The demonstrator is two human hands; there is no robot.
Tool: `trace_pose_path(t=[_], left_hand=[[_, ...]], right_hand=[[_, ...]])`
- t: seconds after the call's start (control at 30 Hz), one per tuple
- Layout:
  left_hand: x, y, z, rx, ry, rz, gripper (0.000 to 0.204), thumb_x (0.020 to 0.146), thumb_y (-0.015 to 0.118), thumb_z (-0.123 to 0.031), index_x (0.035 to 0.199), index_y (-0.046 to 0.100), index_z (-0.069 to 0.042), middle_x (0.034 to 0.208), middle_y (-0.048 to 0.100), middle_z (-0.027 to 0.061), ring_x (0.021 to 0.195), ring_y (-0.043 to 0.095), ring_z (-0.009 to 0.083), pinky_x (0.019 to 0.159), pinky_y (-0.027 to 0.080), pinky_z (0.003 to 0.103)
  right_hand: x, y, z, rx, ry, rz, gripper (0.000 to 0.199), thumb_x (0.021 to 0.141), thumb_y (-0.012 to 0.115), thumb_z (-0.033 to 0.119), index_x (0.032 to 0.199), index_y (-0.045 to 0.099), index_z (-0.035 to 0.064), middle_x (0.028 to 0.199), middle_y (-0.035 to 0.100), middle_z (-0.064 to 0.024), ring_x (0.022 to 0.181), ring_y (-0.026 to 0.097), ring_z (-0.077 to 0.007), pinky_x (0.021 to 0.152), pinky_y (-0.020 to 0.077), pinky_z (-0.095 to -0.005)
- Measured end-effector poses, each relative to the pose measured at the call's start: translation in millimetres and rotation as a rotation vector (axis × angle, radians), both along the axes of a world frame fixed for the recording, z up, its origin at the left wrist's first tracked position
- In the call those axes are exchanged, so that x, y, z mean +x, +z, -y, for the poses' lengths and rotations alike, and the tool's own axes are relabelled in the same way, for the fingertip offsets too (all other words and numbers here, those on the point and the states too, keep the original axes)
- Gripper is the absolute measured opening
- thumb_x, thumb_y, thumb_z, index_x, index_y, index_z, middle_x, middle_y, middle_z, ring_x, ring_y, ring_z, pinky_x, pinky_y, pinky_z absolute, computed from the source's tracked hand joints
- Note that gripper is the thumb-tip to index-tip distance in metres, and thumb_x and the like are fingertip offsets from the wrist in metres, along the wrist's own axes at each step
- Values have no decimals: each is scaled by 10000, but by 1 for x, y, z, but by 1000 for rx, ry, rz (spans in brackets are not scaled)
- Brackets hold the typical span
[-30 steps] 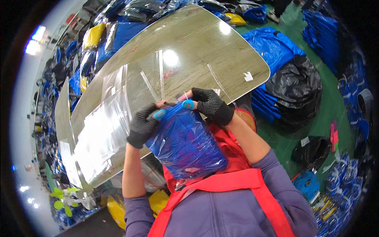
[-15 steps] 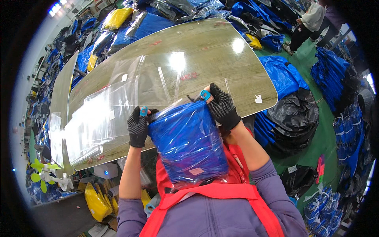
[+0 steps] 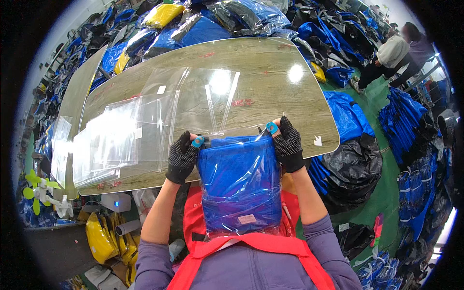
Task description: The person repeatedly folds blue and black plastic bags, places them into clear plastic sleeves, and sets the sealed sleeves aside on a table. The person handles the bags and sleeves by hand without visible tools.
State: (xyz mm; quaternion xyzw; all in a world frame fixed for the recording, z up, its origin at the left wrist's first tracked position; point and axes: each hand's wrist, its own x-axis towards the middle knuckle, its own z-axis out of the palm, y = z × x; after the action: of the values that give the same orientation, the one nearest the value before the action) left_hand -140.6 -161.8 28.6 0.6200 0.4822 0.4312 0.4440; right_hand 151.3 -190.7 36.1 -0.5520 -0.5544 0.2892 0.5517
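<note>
Both gloved hands clamped on the top corners of a clear plastic bag stuffed with a folded blue garment point(image 3: 240, 186): left hand in a black dotted knit glove point(image 3: 182, 158) pinching the upper left corner, right hand in a matching glove point(image 3: 289, 144) pinching the upper right corner, fingers closed on the film, blue tips showing at each thumb. Bag held upright in front of the chest, off the table, long axis running from the hands down toward the red apron point(image 3: 251, 251); open mouth at the top, between the two grips, just at the near edge of the table. Hands level and equally near, one per corner.

Beyond the grip, a long wood-grain table with rounded corners point(image 3: 270, 67). Along its left half and near-left edge, a spread of flat empty clear plastic bags point(image 3: 125, 137), overlapping. Near the near-right corner, a small white sticker point(image 3: 317, 141).
</note>
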Motion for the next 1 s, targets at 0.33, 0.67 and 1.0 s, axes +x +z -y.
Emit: trace_pose_path(t=[0.33,0.67,1.0], left_hand=[[74,136,-72,72,-156,-85,291,917,619,-313,892,615,-23,727,578,3,618,509,74,579,421,260],[92,108,-45,-240,-530,356,776,862,685,-375,1445,314,-21,1274,528,93,1162,498,193,1001,394,334],[21,59,7,-234,-140,262,424,854,697,-205,1208,571,-9,1075,634,64,997,592,151,834,498,297]], right_hand=[[-6,6,-82,-82,47,-509,195,950,588,270,949,587,75,809,587,-7,685,539,-83,597,458,-241],[-35,-26,-75,-78,421,-1059,279,949,572,276,1105,575,45,1007,606,-81,890,564,-140,774,481,-279],[16,58,18,-457,393,-339,350,941,580,273,1172,624,14,1043,671,-90,912,618,-151,851,482,-300]])
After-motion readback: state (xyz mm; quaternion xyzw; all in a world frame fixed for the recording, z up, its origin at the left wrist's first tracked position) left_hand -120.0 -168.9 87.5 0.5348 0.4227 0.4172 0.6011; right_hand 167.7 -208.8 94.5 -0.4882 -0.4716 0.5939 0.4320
